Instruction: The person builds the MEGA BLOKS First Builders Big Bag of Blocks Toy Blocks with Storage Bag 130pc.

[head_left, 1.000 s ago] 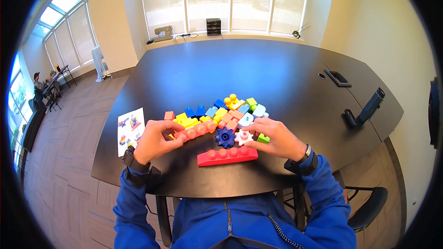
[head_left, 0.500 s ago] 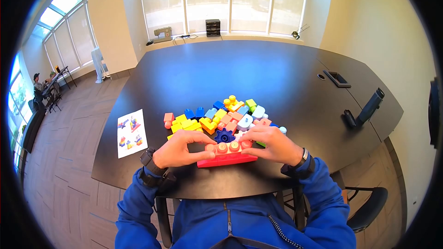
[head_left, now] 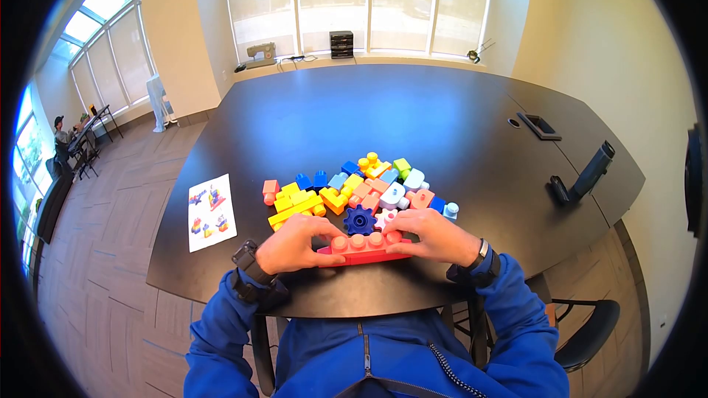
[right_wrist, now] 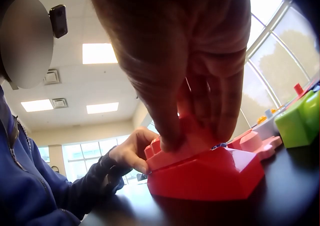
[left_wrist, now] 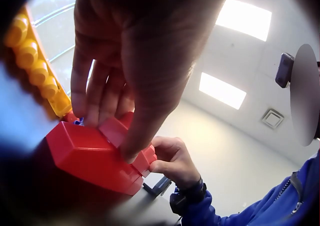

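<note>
A long coral brick (head_left: 366, 243) with a row of round studs lies along the top of a long red brick (head_left: 361, 259) with slanted ends. My left hand (head_left: 296, 243) pinches the coral brick's left end between thumb and fingers. At its other end, my right hand (head_left: 441, 237) grips it the same way. In the right wrist view the red brick (right_wrist: 205, 178) rests on the table under the coral one. Just beyond the bricks sit a dark blue gear (head_left: 360, 221) and a white-and-pink gear (head_left: 385, 219), the latter partly hidden by my right hand.
Behind the gears spreads a pile of yellow, blue, coral and green blocks, with a long yellow brick (head_left: 297, 212) at its left. A picture sheet (head_left: 212, 214) lies to the left. A dark cylinder (head_left: 594, 169) stands far right on the black table (head_left: 354, 118).
Both hands brought the coral brick from the left, near the yellow blocks, over to the red brick and lowered it on top. My right hand came in and took its right end.
</note>
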{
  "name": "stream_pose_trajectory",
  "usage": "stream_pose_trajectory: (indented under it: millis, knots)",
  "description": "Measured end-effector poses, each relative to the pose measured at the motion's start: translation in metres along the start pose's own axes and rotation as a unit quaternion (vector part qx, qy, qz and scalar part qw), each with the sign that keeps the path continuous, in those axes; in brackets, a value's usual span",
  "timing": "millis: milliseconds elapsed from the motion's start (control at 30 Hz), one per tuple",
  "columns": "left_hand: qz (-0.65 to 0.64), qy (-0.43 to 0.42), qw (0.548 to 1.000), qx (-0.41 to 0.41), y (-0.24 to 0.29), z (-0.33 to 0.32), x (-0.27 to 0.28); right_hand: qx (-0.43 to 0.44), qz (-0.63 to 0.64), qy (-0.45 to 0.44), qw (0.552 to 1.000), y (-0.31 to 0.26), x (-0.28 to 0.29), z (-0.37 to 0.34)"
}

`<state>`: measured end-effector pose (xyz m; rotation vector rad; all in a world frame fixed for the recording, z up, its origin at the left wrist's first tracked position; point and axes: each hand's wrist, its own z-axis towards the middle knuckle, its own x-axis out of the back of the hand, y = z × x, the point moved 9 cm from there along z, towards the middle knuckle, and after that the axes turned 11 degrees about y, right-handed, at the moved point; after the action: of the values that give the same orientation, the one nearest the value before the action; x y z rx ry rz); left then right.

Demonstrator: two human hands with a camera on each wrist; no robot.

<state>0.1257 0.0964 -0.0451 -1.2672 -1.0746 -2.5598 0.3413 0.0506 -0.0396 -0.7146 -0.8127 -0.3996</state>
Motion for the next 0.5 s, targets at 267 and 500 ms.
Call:
stream_pose_trajectory:
  millis: [267, 500]
  knots:
    - [0.005, -0.010, 1.000, -0.001, 0.0110, 0.0017, -0.0017, 0.000, 0.005, -0.008, 1.000, -0.0001, -0.0049, -0.0005]
    - [0.023, 0.011, 0.999, -0.022, 0.0087, -0.0026, -0.0048, 0.005, -0.004, 0.007, 1.000, 0.0019, -0.0052, -0.0039]
